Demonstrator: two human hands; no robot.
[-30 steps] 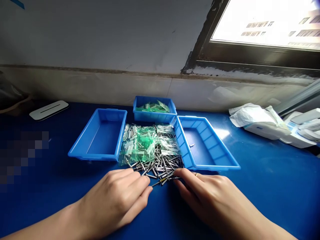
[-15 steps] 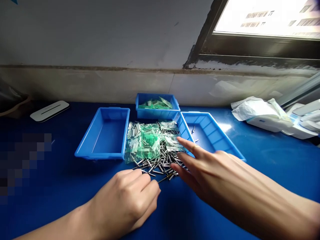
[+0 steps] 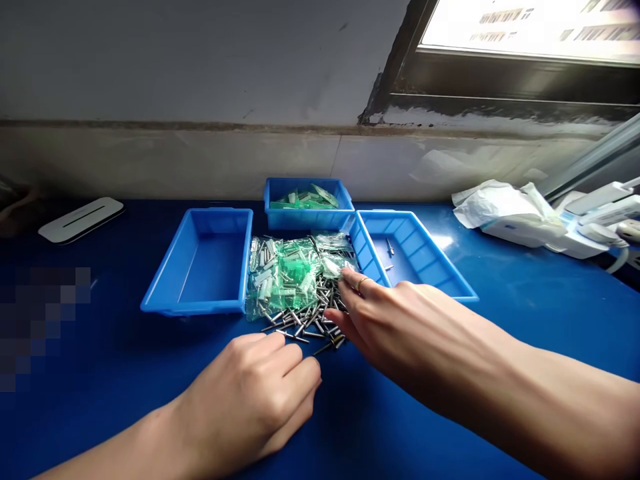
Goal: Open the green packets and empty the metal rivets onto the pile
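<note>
My left hand point(image 3: 270, 390) is curled closed above the blue table, just in front of a heap of loose metal rivets or screws point(image 3: 300, 327); anything inside its fingers is hidden. My right hand point(image 3: 375, 310) reaches over the heap's right side, fingers stretched out and thumb apart. Its fingertips are at a small clear bag point(image 3: 333, 263), perhaps touching it. Left of that, clear-and-green bags point(image 3: 285, 277) filled with white and metal pieces lie on and behind the heap.
An empty-looking blue bin point(image 3: 197, 308) stands left of the bags. Behind them, another blue bin point(image 3: 310, 220) holds green packets. The right blue bin point(image 3: 440, 250) contains a couple of metal pieces. A white device point(image 3: 83, 219) lies far left; white wrapped equipment point(image 3: 520, 213) stands far right.
My right hand has moved slightly left and its fingers have come down to the small clear bag. My left hand stays closed in place. The whole view has shifted a little.
</note>
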